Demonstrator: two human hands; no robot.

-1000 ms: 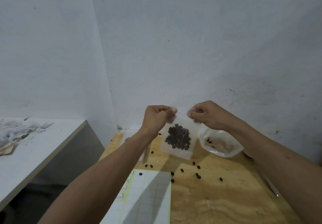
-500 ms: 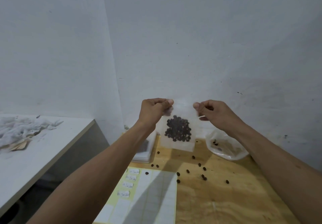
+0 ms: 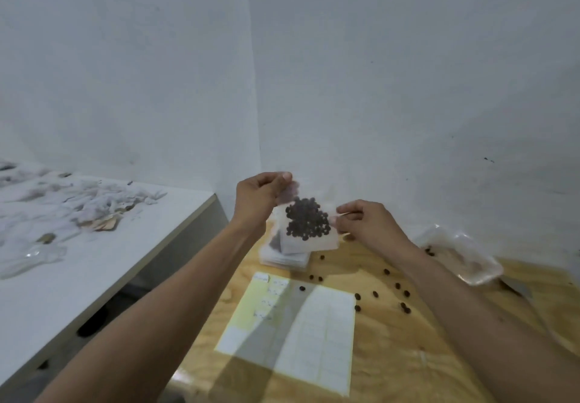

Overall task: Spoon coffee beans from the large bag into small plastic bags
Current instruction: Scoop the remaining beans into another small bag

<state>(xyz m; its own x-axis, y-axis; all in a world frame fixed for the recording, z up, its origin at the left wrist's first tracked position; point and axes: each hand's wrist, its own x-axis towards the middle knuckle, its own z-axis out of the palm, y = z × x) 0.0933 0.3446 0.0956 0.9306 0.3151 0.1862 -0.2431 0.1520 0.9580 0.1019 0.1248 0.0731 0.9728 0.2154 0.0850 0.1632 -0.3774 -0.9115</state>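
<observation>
The head view is showing a small plastic bag (image 3: 309, 227) hanging in the air above the far end of a wooden table (image 3: 392, 355), close to the wall. The left hand (image 3: 259, 197) is pinching its upper left corner between thumb and curled fingers, and the right hand (image 3: 365, 222) is pinching its right edge lower down, so the bag is tilting. It is likely handling as something very light and limp: thin film that is folding wherever it is not being held, and slippery enough that the grip belongs right at the top strip, with the weight of the coffee beans (image 3: 307, 219) sagging below. The bag is looking clear to milky, roughly square, with a dark cluster of beans filling its middle. Beneath it a stack of empty bags (image 3: 284, 258) is lying flat, a sheet of labels (image 3: 292, 321) is lying nearer, loose beans (image 3: 405, 307) are scattering across the wood, and the large bag (image 3: 461, 256) is slumping open at the right.
</observation>
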